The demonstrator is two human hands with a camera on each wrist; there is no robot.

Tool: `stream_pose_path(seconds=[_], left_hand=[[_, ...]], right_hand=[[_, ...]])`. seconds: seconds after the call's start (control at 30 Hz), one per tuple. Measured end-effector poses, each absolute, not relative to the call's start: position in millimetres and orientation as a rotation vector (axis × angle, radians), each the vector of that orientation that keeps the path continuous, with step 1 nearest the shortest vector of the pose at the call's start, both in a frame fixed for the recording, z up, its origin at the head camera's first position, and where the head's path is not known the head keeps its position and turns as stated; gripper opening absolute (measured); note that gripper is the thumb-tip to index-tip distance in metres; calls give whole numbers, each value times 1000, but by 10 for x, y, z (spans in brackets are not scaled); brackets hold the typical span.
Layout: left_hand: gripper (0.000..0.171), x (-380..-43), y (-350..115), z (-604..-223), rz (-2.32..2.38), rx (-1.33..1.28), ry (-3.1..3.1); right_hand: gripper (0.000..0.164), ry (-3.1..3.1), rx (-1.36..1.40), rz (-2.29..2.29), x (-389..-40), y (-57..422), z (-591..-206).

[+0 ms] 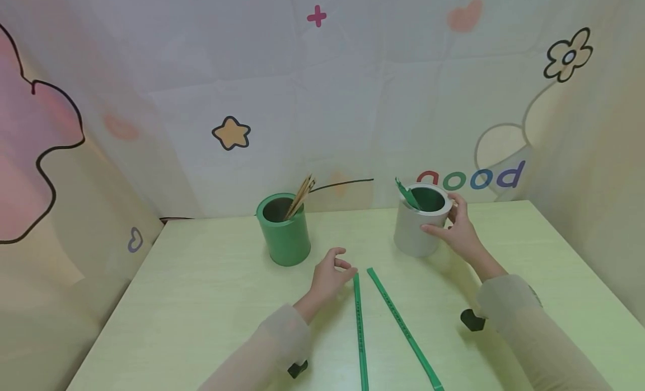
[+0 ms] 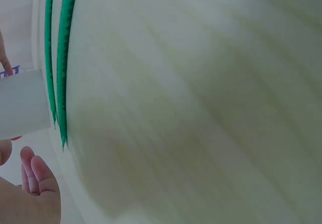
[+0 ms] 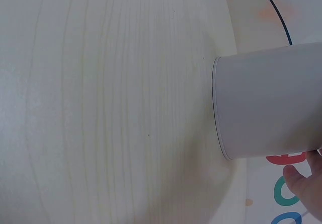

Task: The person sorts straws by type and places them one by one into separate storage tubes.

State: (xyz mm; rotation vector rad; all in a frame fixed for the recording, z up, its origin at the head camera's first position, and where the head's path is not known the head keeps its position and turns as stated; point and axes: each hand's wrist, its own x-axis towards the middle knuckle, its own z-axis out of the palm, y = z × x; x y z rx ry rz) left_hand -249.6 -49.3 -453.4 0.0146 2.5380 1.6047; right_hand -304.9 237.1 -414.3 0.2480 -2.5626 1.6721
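Observation:
My right hand (image 1: pixel 461 234) grips the white cylindrical pot (image 1: pixel 414 234) by its right side, thumb on the front and fingers near the rim. Crumpled green pieces (image 1: pixel 408 195) stick up inside this pot. In the right wrist view the pot (image 3: pixel 271 103) appears sideways, with part of the hand (image 3: pixel 304 183) beside it. My left hand (image 1: pixel 330 276) hovers over the table with bent fingers, holding nothing, its thumb tip close to the far end of a long thin green strip (image 1: pixel 359 324) with dark printing. A second green strip (image 1: pixel 403 326) lies slanted to its right.
A green pot (image 1: pixel 287 242) with several thin wooden sticks (image 1: pixel 300 198) stands at the back left of the pale wooden table (image 1: pixel 201 301). Behind the table hangs a printed cloth (image 1: pixel 353 116). Dark wrist pieces (image 1: pixel 472 320) hang below both sleeves.

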Motion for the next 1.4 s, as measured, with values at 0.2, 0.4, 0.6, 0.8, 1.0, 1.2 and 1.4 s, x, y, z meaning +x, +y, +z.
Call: stream_pose_path(seconds=[0.2,0.4,0.6,0.8,1.0,1.2,1.4], left_hand=[[50,-2401,-520,-4609,1478,104,2502],[51,-2335,-517,-4704,1344,212,2523],[47,-2303,-502,-4735,1228,305,2600],[44,-2271,-459,-4706,1138,337,2664],[43,-2257,-420,-4719,1069,329,2722],[42,-2247,-380,-4702,1014,287,2766],[42,-2241,-341,-4674,962,229,2803]], right_hand=[[93,-2564,244,1672,-3063,2380,-4159],[92,-2560,250,1685,-3071,2389,-4178],[92,-2554,250,1689,-3066,2391,-4183],[93,-2561,247,1674,-3069,2396,-4188],[94,-2566,242,1677,-3070,2393,-4187],[93,-2553,250,1694,-3081,2389,-4182],[92,-2551,248,1693,-3084,2385,-4181]])
